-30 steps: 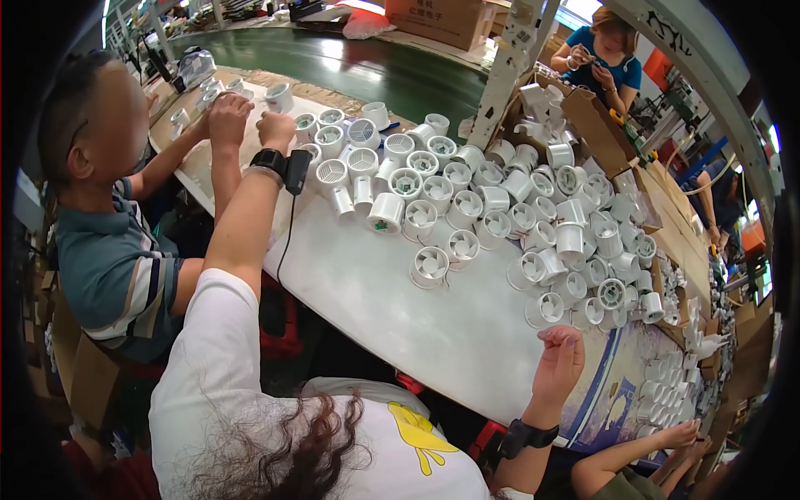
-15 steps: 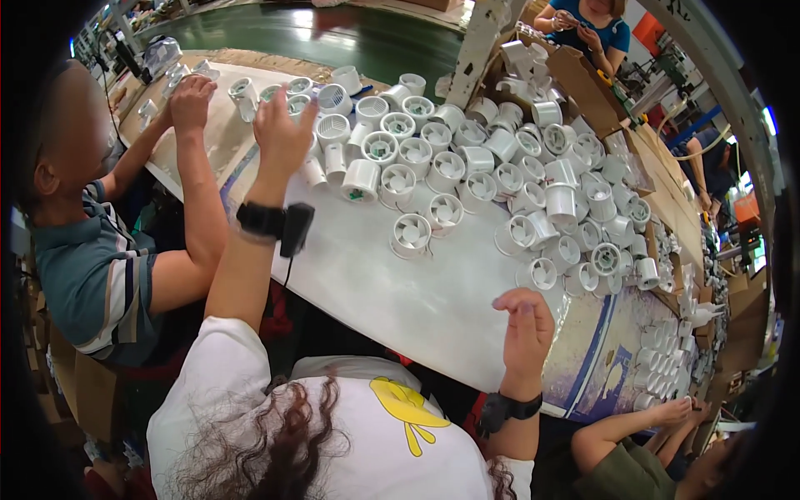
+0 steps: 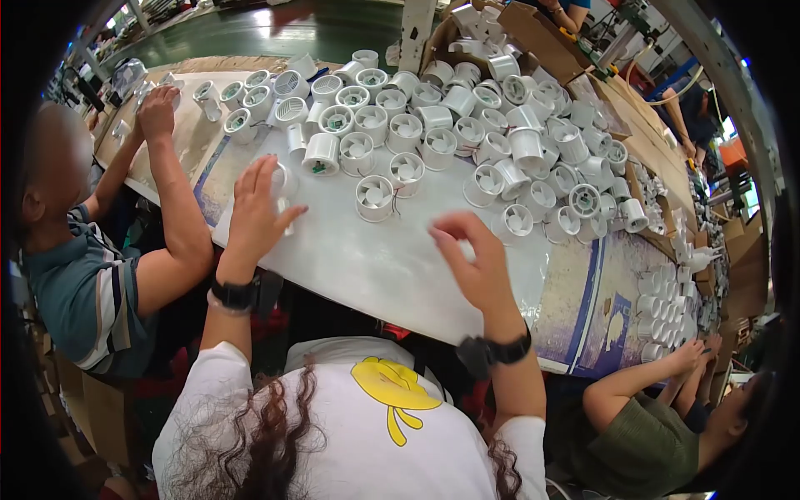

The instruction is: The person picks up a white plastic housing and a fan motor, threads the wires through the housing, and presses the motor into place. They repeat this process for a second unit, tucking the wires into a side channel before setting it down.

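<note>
My left hand (image 3: 257,212) is near the left part of the table, its thumb across a white cylindrical fan housing (image 3: 287,182) and its fingers along the far side. The hand covers much of that housing. Over the table's front middle, my right hand (image 3: 479,258) hovers with loosely curled fingers, a gap between thumb and forefinger and nothing visible in it. Beyond it stands a white fan (image 3: 374,198) with its blades facing up. Another white fan (image 3: 407,172) touches it.
Many white fans are heaped at the back right, spilling from a cardboard box (image 3: 533,37). A person (image 3: 92,250) works at the left, and another (image 3: 642,425) at the right. Small white cylinders (image 3: 662,308) stand in rows by the right person. A post (image 3: 415,33) rises behind the table.
My left hand has come back toward me from the fans, with a housing beside its thumb. My right hand has moved forward and left over the table. The view has shifted.
</note>
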`<state>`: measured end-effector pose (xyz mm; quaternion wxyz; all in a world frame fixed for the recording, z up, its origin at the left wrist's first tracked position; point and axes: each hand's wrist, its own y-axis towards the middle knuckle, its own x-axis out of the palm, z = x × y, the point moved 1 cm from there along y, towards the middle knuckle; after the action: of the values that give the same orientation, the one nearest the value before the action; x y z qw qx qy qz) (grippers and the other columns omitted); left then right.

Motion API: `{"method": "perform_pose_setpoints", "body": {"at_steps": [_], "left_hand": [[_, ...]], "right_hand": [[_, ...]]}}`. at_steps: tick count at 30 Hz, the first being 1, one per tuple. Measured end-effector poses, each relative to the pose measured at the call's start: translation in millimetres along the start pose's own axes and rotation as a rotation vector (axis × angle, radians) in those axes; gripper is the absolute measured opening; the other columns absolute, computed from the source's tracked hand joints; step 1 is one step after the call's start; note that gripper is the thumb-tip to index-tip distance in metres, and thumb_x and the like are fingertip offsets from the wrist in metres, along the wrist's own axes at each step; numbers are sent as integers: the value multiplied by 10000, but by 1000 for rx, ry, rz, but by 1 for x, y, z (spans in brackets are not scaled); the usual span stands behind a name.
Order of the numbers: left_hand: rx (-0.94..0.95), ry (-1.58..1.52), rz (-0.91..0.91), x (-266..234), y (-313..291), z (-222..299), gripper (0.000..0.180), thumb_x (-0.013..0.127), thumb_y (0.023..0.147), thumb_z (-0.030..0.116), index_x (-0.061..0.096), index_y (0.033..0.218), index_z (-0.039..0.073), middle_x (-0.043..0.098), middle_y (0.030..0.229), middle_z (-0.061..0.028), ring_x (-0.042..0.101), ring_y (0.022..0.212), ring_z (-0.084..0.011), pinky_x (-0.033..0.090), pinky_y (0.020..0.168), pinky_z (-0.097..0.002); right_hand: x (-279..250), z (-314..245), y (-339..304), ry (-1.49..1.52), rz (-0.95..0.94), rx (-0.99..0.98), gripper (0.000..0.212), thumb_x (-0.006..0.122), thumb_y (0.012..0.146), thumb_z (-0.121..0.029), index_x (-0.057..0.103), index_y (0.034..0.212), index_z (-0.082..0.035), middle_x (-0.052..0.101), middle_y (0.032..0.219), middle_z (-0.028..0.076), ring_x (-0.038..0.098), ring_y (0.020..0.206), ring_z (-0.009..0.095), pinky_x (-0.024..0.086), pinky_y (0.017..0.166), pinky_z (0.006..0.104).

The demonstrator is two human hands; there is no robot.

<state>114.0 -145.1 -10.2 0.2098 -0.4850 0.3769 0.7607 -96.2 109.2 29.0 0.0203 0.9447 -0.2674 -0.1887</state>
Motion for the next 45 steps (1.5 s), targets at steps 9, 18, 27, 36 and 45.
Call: {"method": "perform_pose_setpoints", "body": {"at_steps": [9, 18, 27, 36, 45], "left_hand": [[23, -174, -8, -8, -15, 8, 657, 768, 719, 85, 478, 1308, 118, 376, 1402, -177, 381, 1290, -396, 389, 1018, -465], [67, -1176, -266, -19, -11, 84, 632, 741, 738, 64, 475, 1309, 116, 416, 1371, -162, 476, 1208, -369, 469, 959, -407], [605, -378, -361, 9, -4, 133, 738, 765, 696, 92, 453, 1360, 178, 434, 1382, -127, 482, 1204, -333, 482, 935, -396], [300, -558, -480, 15, -11, 127, 781, 771, 743, 126, 379, 1418, 145, 489, 1308, -132, 556, 1082, -269, 495, 879, -361], [-132, -1608, -680, 30, -5, 113, 588, 656, 902, 222, 375, 1387, 43, 552, 1180, -74, 570, 976, -157, 488, 840, -313]], "right_hand": [[57, 10, 62, -971, -44, -668, 495, 758, 754, -186, 571, 1205, -101, 537, 1243, 105, 506, 1113, 321, 441, 939, 406], [-38, 35, -35, 688, 248, 237, 408, 707, 858, -200, 513, 1185, -51, 601, 1060, 47, 598, 910, 147, 494, 781, 292], [-44, 32, -77, -717, 347, 52, 506, 743, 790, -232, 498, 1185, -32, 589, 1152, 124, 597, 1016, 252, 482, 848, 362], [-43, 14, -37, -701, -12, -30, 375, 731, 757, -133, 573, 1090, -65, 506, 1281, 161, 522, 1155, 325, 406, 981, 395], [-53, 56, -53, -319, 77, -306, 231, 695, 743, -50, 597, 951, -74, 582, 1163, 113, 506, 1191, 317, 384, 1005, 437]]}}
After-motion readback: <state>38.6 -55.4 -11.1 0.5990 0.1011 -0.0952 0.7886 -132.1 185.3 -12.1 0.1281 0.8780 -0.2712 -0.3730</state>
